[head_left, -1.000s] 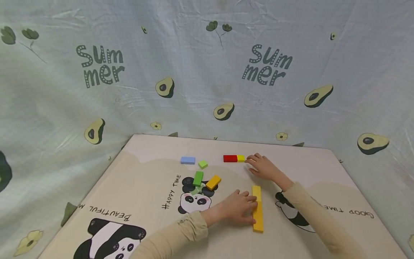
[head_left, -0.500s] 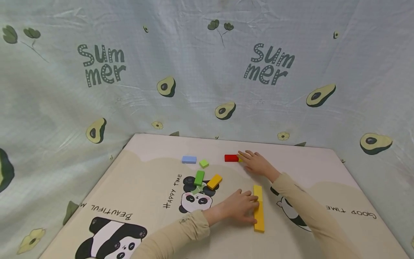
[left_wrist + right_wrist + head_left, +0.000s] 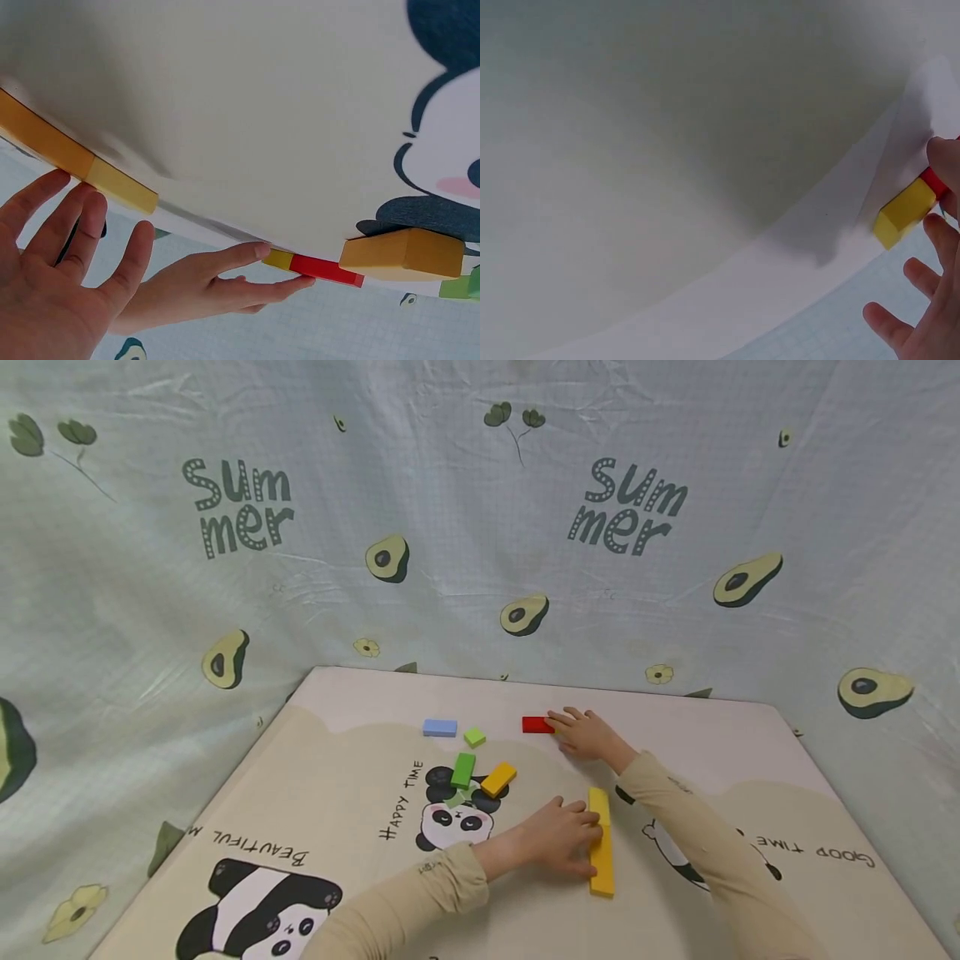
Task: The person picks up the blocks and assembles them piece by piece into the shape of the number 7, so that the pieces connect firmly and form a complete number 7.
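Note:
In the head view, my left hand (image 3: pixel 558 839) rests beside a row of two blocks, an orange block (image 3: pixel 602 877) nearer and a yellow block (image 3: pixel 597 802) farther. Its relaxed, spread fingers (image 3: pixel 94 214) touch or nearly touch the row's side in the left wrist view. At the far edge, my right hand (image 3: pixel 588 737) has thumb and forefinger on opposite sides of the red block (image 3: pixel 534 725), near where it meets a small yellow block (image 3: pixel 906 210). Its other fingers are spread. The hand hides that yellow block in the head view.
Left of the hands lie a blue block (image 3: pixel 440 728), a small light-green block (image 3: pixel 475 737), a green block (image 3: pixel 463 770) and a loose orange block (image 3: pixel 498 779). A printed cloth (image 3: pixel 450 527) hangs behind the table (image 3: pixel 360 702).
The right hand has moved left from beside the red and small yellow blocks to over them, with its thumb and forefinger now at the red one. The left hand stays beside its row.

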The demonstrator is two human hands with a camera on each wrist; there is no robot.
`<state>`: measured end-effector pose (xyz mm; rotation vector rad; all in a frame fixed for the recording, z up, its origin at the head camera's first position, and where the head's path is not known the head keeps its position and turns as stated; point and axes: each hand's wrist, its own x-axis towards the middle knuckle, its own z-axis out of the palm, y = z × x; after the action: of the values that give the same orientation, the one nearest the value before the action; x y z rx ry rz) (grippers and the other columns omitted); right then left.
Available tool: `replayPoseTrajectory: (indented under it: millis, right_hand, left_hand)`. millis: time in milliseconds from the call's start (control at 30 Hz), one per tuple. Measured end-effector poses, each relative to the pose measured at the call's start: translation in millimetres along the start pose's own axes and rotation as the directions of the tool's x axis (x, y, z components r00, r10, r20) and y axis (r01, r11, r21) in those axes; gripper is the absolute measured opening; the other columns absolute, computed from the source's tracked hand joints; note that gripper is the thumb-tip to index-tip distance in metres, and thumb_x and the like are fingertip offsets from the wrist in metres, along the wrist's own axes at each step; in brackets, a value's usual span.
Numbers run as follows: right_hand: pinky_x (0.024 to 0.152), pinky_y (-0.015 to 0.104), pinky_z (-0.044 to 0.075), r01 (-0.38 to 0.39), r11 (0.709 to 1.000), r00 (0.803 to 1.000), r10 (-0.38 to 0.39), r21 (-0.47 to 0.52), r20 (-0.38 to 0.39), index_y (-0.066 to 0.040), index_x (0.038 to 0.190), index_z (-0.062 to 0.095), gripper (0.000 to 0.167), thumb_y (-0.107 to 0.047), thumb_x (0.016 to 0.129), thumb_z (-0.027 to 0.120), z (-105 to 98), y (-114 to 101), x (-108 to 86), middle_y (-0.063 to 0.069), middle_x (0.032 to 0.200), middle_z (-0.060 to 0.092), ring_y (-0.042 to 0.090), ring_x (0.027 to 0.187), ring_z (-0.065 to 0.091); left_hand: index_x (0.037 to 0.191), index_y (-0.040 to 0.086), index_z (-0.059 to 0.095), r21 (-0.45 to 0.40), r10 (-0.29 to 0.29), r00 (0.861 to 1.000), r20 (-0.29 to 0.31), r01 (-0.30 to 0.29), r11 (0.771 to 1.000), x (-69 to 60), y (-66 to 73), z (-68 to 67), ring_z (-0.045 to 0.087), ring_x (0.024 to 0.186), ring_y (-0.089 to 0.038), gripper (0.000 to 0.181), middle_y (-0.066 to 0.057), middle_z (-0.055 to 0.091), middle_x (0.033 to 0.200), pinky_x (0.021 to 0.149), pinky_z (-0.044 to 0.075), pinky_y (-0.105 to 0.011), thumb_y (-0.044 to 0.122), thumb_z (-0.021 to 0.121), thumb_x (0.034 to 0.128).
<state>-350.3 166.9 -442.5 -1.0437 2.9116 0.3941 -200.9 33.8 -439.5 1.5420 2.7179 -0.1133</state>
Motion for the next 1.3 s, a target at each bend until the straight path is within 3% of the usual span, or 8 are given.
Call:
replayPoseTrajectory:
  millis: [167,467,767,933,1100,1300]
  right_hand:
    - [0.095,0.051,0.037,0.021,1.0,1.0,-0.022,-0.01,-0.017,-0.009,0.129,0.043,0.046,-0.03,0.089,0.051,-1.0,-4.2,2.6,0.006,0.139,0.041,0.03,0.125,0.036]
    - [0.079,0.042,0.047,0.117,0.992,0.982,-0.121,-0.041,-0.144,-0.01,0.105,0.05,0.022,-0.018,0.086,0.057,-4.1,-9.6,0.5,0.007,0.119,0.056,0.026,0.103,0.047]
    - [0.081,0.038,0.046,0.144,0.985,0.965,-0.16,-0.091,-0.206,-0.015,0.109,0.053,0.027,-0.019,0.084,0.06,2.5,-8.9,1.8,0.003,0.103,0.061,0.021,0.094,0.049]
    - [0.083,0.039,0.047,0.158,0.984,0.962,-0.173,-0.087,-0.213,-0.014,0.117,0.05,0.038,-0.019,0.082,0.063,2.7,-8.6,1.6,0.005,0.117,0.055,0.023,0.103,0.048]
    - [0.09,0.044,0.044,0.164,0.986,0.971,-0.159,0.009,-0.179,-0.017,0.136,0.035,0.061,-0.017,0.082,0.062,-0.4,-9.2,0.5,0.002,0.137,0.042,0.027,0.115,0.045]
    - [0.091,0.05,0.04,0.168,0.984,0.98,-0.161,0.055,-0.114,-0.02,0.138,0.032,0.063,-0.012,0.083,0.06,-2.5,-11.7,3.2,0.001,0.14,0.039,0.03,0.118,0.043]
  left_hand:
    - [0.119,0.025,0.053,0.003,-0.002,1.0,0.01,0.001,1.0,-0.3,0.0,0.1,0.046,0.11,-0.011,0.048,0.005,0.05,0.129,0.092,0.042,-0.035,0.055,0.049,0.0826]
    - [0.119,0.025,0.053,0.042,-0.001,1.0,-0.001,0.001,0.999,-1.1,0.1,-1.1,0.046,0.11,-0.01,0.047,0.005,0.051,0.128,0.092,0.042,-0.034,0.055,0.048,0.0829]
    - [0.121,0.025,0.052,0.01,0.008,1.0,0.012,-0.008,1.0,-0.5,-1.1,-0.3,0.046,0.111,-0.011,0.049,0.005,0.05,0.129,0.092,0.042,-0.034,0.055,0.049,0.083]
    - [0.12,0.025,0.053,0.035,0.017,1.0,0.0,-0.017,0.999,-0.5,-1.3,-0.1,0.046,0.11,-0.01,0.048,0.005,0.051,0.128,0.091,0.042,-0.033,0.055,0.048,0.083]
    - [0.121,0.025,0.053,0.038,0.024,1.0,-0.007,-0.024,0.999,-1.2,-1.4,-1.4,0.047,0.11,-0.011,0.048,0.005,0.051,0.128,0.091,0.043,-0.033,0.055,0.048,0.0832]
    - [0.121,0.025,0.053,0.041,0.029,0.999,-0.015,-0.029,0.999,-1.1,-1.5,0.0,0.047,0.11,-0.011,0.048,0.005,0.051,0.128,0.09,0.043,-0.033,0.056,0.048,0.0832]
